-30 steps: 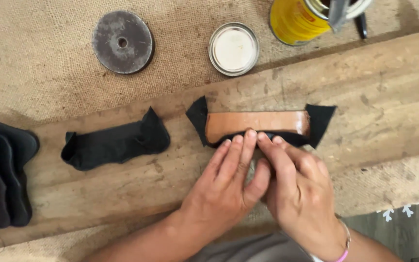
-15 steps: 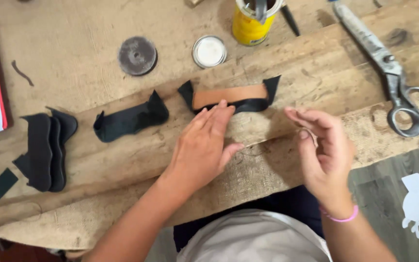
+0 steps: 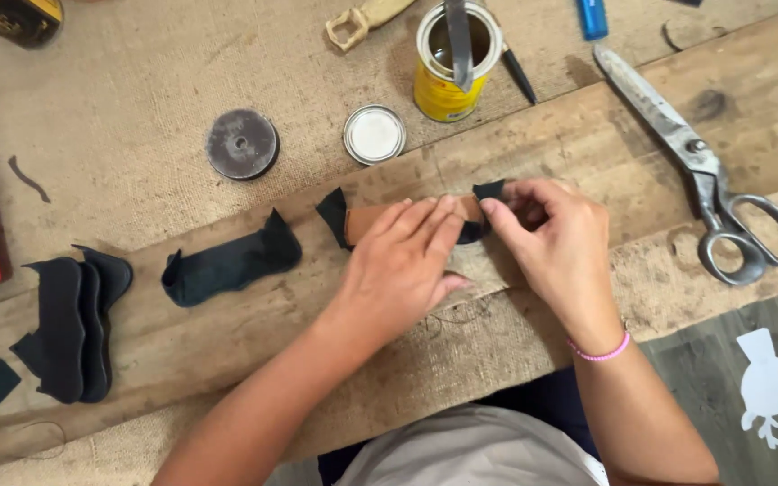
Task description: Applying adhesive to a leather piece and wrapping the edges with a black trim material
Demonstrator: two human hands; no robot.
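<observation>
A black leather piece with a tan strip on it (image 3: 353, 220) lies on the wooden plank (image 3: 587, 144). My left hand (image 3: 402, 265) presses flat on it, fingers spread over the tan strip. My right hand (image 3: 556, 243) pinches and folds the piece's right black end (image 3: 488, 191) upward. Part of the piece is hidden under both hands.
Another black leather piece (image 3: 227, 265) lies to the left, and a stack of black pieces (image 3: 69, 324) farther left. Large scissors (image 3: 704, 175) rest at right. A yellow can (image 3: 452, 58), its lid (image 3: 374, 135) and a round metal disc (image 3: 242, 144) sit on burlap behind.
My right hand has come back from the right onto the piece's right end and lifts it. My left hand stays pressed on the strip. The camera view has shifted.
</observation>
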